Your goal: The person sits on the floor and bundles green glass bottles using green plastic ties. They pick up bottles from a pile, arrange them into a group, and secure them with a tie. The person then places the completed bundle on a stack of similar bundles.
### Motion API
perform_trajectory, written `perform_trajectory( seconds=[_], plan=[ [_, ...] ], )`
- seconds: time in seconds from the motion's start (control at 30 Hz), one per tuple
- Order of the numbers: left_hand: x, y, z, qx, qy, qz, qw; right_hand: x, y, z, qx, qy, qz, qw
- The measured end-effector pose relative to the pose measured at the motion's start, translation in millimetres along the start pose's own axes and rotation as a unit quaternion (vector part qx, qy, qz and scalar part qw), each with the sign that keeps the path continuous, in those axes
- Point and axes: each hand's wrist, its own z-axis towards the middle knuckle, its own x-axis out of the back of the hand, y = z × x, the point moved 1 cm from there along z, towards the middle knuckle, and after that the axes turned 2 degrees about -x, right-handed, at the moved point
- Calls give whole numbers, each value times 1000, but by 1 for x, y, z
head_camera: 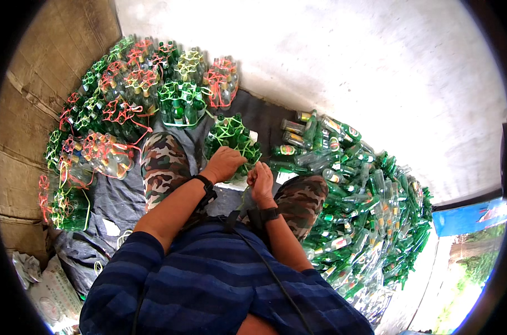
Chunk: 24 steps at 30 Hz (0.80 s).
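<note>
A bundle of green glass bottles (232, 136) stands upright between my knees, its necks laced together with light-green plastic strapping (226, 124). Over the near side of this bundle, my left hand (225, 162) has its fingers curled down on the strapping; its fingertips are partly hidden. Just to the right, my right hand (261, 181) pinches the strapping between thumb and fingers. The two hands are close together but apart. A loose length of strap (244, 198) hangs below them toward my lap. Both wrists wear black bands.
Bottle bundles tied with red strapping (222, 83) and green strapping (182, 102) crowd the left and back. A large heap of loose bottles (362, 205) lies on the right. A white wall (341, 63) rises behind; cardboard (39, 104) lines the left. Dark sheeting (111, 194) covers the floor.
</note>
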Motion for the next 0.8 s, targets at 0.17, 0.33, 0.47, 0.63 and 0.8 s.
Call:
perform_trajectory(
  seconds=[0.17,0.33,0.47,0.63,0.8],
  plan=[
    [-1,0,0,-7,39,1,999,2,-2,0,3,-4,11,1000],
    [-4,8,-3,34,55,-34,997,-3,-16,-5,-11,35,41,998],
    [-2,13,0,32,61,-19,997,-5,-24,-2,-3,21,21,1000],
    [0,20,2,49,101,-29,993,-3,-31,5,8,6,-6,1000],
    [-8,15,2,61,126,-59,988,7,-37,14,53,32,-149,987]
  ],
)
